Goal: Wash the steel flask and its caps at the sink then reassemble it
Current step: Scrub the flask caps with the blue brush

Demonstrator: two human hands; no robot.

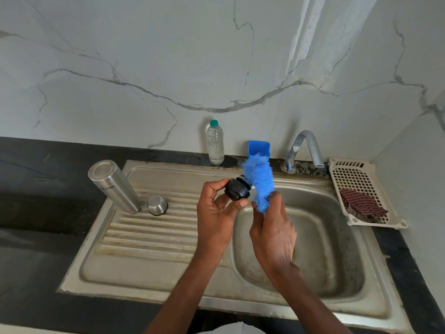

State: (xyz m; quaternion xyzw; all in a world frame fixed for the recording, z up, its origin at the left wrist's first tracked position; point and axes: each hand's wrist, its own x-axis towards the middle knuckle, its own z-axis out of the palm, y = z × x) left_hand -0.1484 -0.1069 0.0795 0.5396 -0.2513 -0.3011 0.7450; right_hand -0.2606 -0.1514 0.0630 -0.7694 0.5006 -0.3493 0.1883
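Overhead, left hand (214, 213) pinching black cap (238, 191), right hand (273, 231) gripping brush (260, 183)

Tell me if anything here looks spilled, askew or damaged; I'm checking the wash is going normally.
Nothing stands out. The steel flask stands mouth-down on the sink's drainboard with the steel cup cap inverted beside it. The left hand holds the black inner cap against the blue bottle brush held by the right hand. No spill shows.
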